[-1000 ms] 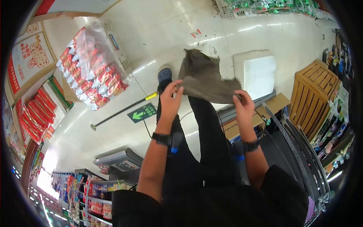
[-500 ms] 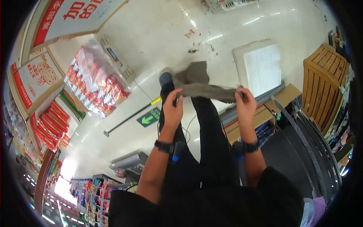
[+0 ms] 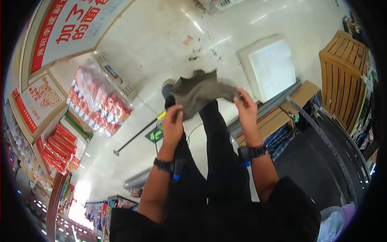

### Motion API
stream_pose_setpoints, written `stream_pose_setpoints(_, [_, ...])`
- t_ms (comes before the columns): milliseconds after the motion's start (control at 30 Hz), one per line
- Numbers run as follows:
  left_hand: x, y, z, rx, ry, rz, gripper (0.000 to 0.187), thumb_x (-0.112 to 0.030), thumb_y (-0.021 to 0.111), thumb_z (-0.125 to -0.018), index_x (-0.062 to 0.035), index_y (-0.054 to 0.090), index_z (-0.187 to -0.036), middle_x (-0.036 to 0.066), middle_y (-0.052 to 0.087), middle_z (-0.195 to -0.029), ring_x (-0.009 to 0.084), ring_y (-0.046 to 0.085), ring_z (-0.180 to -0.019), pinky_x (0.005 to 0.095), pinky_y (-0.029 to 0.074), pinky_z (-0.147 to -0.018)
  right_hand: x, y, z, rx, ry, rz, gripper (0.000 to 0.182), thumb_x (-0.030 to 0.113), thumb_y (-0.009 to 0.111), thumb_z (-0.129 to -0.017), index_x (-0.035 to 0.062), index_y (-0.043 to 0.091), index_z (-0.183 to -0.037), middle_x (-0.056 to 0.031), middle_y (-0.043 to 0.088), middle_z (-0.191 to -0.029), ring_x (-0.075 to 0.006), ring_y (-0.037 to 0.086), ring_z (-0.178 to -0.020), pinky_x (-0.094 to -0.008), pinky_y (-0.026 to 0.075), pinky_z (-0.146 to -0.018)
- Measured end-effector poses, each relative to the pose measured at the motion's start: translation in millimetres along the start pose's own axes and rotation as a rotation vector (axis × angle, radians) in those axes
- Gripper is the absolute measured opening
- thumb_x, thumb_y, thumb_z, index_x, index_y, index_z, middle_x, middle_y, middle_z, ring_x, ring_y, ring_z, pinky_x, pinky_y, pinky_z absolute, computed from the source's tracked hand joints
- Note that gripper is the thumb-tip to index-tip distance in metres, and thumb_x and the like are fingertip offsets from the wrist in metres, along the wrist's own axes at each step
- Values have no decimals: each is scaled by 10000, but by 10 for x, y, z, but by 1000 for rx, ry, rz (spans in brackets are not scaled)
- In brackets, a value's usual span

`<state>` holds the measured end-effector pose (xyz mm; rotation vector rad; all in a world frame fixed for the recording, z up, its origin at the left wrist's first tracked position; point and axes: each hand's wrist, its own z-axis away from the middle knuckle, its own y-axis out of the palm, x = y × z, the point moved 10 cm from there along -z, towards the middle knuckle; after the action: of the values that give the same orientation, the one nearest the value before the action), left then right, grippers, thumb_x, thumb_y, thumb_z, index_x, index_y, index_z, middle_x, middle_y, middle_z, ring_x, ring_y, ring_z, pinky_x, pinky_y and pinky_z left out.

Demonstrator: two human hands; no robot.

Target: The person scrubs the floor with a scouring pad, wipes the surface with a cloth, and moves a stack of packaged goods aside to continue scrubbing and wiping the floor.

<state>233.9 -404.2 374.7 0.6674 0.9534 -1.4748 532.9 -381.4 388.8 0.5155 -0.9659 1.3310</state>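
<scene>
A grey-brown cloth (image 3: pixel 200 93) hangs between my two hands, above my legs and the floor. My left hand (image 3: pixel 173 126) pinches its lower left edge between thumb and fingers. At the opposite end, my right hand (image 3: pixel 246 109) grips the cloth's right corner. The middle of the cloth sags in folds, and its far part droops toward the floor near my shoe (image 3: pixel 167 88). Black bands with small blue-tipped devices sit on both wrists.
Debris (image 3: pixel 194 58) lies on the pale floor (image 3: pixel 157 44) ahead. Left are bagged red-and-white packets (image 3: pixel 96 101) and a long-handled tool (image 3: pixel 139 135). To the right stand a white slab (image 3: pixel 271 66), a flattened carton (image 3: pixel 274 125), a slatted wooden box (image 3: pixel 342 76) and a black treadmill-like surface (image 3: pixel 302 165).
The cloth has gone from a taut, folded strip to a looser, wider drape. Both hands have shifted left in view, the left one lower, and the view has turned slightly.
</scene>
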Motion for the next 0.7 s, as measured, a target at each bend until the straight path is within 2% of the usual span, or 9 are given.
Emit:
stream_pose_setpoints(67, [-142,154,39,69,16,126,218,23,577,-930,-35,618,-1136,-4,607,-981,44,485,-773,194,403,-687,7,68,-38,88,15,-66,437,-15,627,-906,30,570,-1338,-78,551,-1294,-130,532,-1113,-258,417,-974])
stream_pose_setpoints(100, [-209,219,77,115,-9,132,221,23,579,-928,-38,619,-1137,0,610,-982,52,486,-761,196,408,-690,-1,71,-23,87,36,-65,437,-15,627,-906,30,570,-1338,-78,551,-1294,-130,532,-1113,-258,417,-974])
stream_pose_setpoints(167, [-434,267,174,157,-48,95,218,21,578,-931,-37,619,-1138,1,612,-983,52,490,-761,195,410,-693,-42,70,-62,28,175,-247,526,22,578,-936,43,447,-1445,-137,481,-1412,-202,478,-1254,-342,348,-1092])
stream_pose_setpoints(267, [-751,394,213,196,14,174,246,22,581,-934,-36,604,-1172,12,611,-1035,53,508,-803,195,424,-716,-89,248,-157,155,159,-554,596,62,519,-957,55,309,-1515,-177,439,-1450,-236,448,-1285,-381,276,-1144])
stream_pose_setpoints(300, [-858,429,242,221,9,220,282,32,573,-934,-32,582,-1209,30,599,-1085,66,529,-870,208,442,-758,-274,266,-193,174,177,-633,656,14,484,-909,50,262,-1526,-194,437,-1451,-258,442,-1305,-389,258,-1156])
stream_pose_setpoints(433, [-1116,505,394,267,-25,434,428,68,546,-926,-6,477,-1341,95,527,-1260,137,545,-1118,277,464,-930,-1028,630,-64,368,480,-542,703,-63,470,-793,27,353,-1480,-156,490,-1416,-258,431,-1325,-361,275,-1138])
stream_pose_setpoints(567, [-1185,527,488,270,-18,511,590,105,538,-894,14,341,-1443,132,431,-1384,209,485,-1259,356,416,-1040,-1241,1031,291,492,642,-533,548,-44,519,-847,2,475,-1392,-106,540,-1368,-217,459,-1308,-325,334,-1097])
stream_pose_setpoints(667, [-1130,502,513,215,-35,544,638,101,551,-884,7,305,-1465,143,430,-1383,232,473,-1278,385,389,-1068,-1155,1086,353,572,529,-441,472,-12,560,-906,-11,492,-1372,-91,578,-1314,-191,521,-1238,-321,389,-1058])
stream_pose_setpoints(700, [-1106,504,496,217,-32,547,638,101,551,-884,7,305,-1465,143,430,-1383,232,473,-1278,385,389,-1068,-1282,1048,322,554,468,-447,353,-17,598,-920,-30,571,-1271,-80,610,-1254,-160,571,-1152,-303,435,-1005])
